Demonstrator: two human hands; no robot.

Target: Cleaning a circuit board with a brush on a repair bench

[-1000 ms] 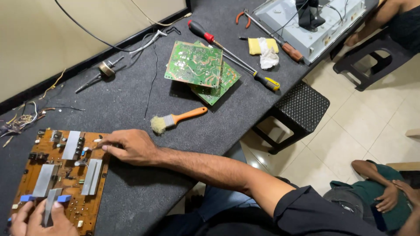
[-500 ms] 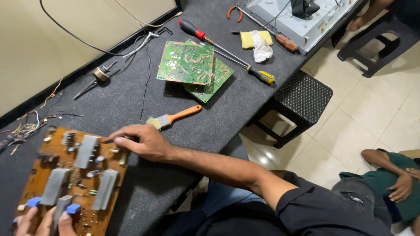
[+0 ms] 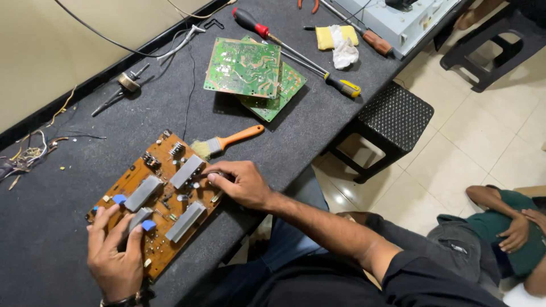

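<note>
Orange-brown circuit board lies flat near the front edge of the dark grey bench, seen from the head camera. It carries grey metal heat sinks and small blue parts. Left hand rests on the board's near corner, fingers spread and pressed flat on it, gripping nothing. Right hand lies on the board's right edge, its fingers curled loosely with the tips touching parts on the board. Just beside that hand lies a small brush with an orange handle. Farther back sit two stacked green circuit boards, then two long screwdrivers, a yellow sponge and a black stool off the bench edge.
</note>
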